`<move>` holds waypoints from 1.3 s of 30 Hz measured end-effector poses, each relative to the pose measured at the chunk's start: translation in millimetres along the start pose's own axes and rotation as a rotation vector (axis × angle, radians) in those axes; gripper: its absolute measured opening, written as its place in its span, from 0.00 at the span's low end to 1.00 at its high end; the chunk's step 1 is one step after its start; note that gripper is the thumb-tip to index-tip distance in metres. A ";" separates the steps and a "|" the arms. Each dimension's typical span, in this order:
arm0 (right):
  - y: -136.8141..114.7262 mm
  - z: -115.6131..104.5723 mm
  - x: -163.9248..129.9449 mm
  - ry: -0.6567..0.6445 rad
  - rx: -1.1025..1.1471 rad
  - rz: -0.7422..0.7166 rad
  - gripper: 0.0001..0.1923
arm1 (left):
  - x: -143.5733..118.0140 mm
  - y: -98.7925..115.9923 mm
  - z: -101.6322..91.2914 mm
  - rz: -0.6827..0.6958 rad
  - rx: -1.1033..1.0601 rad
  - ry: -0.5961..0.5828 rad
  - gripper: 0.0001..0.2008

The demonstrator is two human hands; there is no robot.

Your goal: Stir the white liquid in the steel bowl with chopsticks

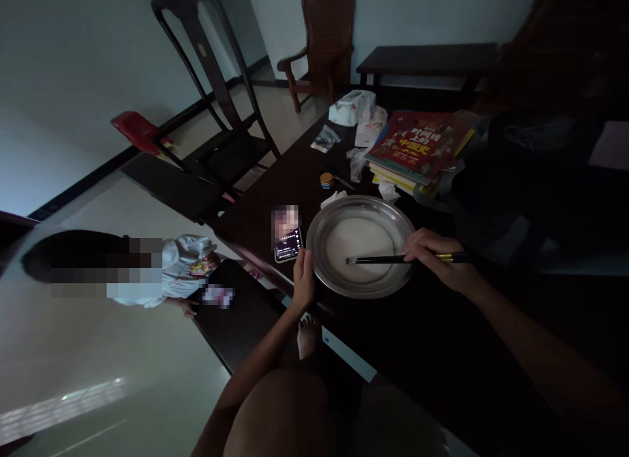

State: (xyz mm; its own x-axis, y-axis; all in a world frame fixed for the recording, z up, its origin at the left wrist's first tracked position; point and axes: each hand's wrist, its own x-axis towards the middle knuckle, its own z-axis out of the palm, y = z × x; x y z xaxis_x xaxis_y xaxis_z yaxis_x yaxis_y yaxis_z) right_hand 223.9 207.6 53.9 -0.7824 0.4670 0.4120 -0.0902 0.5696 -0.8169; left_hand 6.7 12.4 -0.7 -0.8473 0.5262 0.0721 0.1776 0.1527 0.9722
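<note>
stirring seems the step in hand: the right hand (439, 256) has fingers clamped on dark chopsticks (378, 260), one or two i cannot tell, over pale liquid (361, 239) in one basin (363, 292) on the bench (295, 181). the left hand (303, 281) touches its rim, grip unclear. next likely calls for steadying. one phone (287, 242), one jar (327, 180).

Left arm (258, 362) stretched far, left hand (303, 283) raised, fingers together. Right arm (531, 332) angled from near right, right hand (437, 257) curled, pinching leftward.
</note>
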 end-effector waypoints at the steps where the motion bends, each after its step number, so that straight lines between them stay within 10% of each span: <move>1: -0.3 0.9 0.3 -0.017 -0.010 -0.010 0.12 | 0.2 -0.3 0.3 -0.005 -0.006 0.003 0.30; 39: 3.1 -1.9 -0.1 0.062 -0.017 -0.030 0.14 | 0.0 -2.2 -1.0 0.009 0.004 -0.037 0.29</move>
State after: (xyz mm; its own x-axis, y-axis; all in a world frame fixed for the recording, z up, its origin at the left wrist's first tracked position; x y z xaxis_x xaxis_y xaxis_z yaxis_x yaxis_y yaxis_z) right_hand 224.9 210.6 52.1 -0.7397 0.4904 0.4608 -0.1024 0.5948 -0.7973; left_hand 5.8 11.2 -2.7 -0.8268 0.5578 0.0728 0.1872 0.1508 0.9707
